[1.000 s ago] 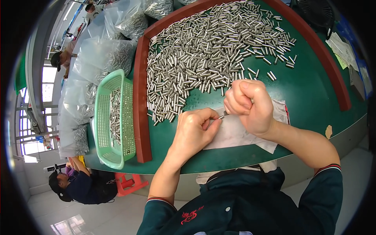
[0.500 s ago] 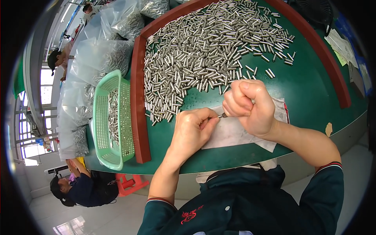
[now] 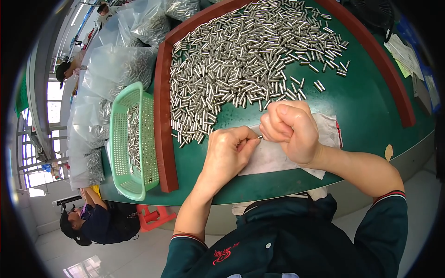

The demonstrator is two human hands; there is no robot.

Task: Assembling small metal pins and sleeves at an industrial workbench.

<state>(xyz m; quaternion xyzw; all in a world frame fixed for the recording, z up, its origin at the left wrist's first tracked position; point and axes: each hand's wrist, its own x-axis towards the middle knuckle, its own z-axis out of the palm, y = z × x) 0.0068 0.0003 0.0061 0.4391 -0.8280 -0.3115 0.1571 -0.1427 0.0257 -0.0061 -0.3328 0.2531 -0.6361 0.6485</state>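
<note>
My left hand (image 3: 227, 150) is closed in a pinch above a white cloth (image 3: 273, 157). A small metal piece (image 3: 260, 137) shows at its fingertips; most of it is hidden. Close to its right, my right hand (image 3: 294, 132) is curled into a fist around a thin tool, which the fingers now cover almost wholly. The two hands are nearly touching at that metal piece. Beyond them spreads a heap of short, shiny metal pins (image 3: 232, 69) on the green tabletop (image 3: 366, 106).
Dark red rails (image 3: 166, 120) border the heap. At the left stands a green perforated basket (image 3: 121, 157) holding metal pins. Clear plastic bags (image 3: 104, 69) filled with parts line the far left. A seated person (image 3: 99, 220) is near a red stool (image 3: 155, 217). Papers (image 3: 403, 55) lie at right.
My right fist has shifted slightly down and to the left, nearer my left hand. Less of the tool's dark part shows between the hands. My left hand has barely moved.
</note>
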